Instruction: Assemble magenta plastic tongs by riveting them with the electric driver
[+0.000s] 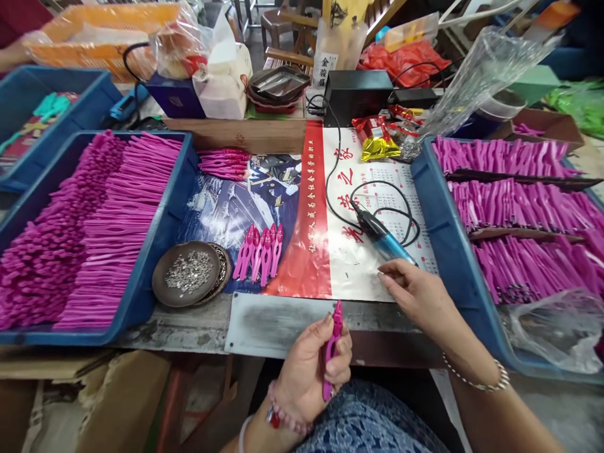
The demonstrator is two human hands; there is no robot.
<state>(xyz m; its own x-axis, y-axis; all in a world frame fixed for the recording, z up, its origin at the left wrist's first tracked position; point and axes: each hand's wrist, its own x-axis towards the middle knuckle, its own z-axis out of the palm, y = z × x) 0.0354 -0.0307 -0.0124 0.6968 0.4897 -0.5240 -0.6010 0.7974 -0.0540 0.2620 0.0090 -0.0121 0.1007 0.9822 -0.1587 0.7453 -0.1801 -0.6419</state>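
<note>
My left hand [309,371] is closed round a pink plastic clip [331,349], held upright at the table's front edge. My right hand [418,292] rests on the printed table cover with its fingers curled, beside the blue electric tool [384,239] with a black cord. I cannot make out anything between those fingers. A row of several pink clips [260,250] lies on the cover to the left, next to a dark round dish [189,274] of small metal bits.
A blue tray [146,277] at the left is full of pink clip parts; another blue tray [448,245] at the right holds rows of them. A clear plastic bag [557,327] lies at its near end. Boxes, bags and a black box stand at the back.
</note>
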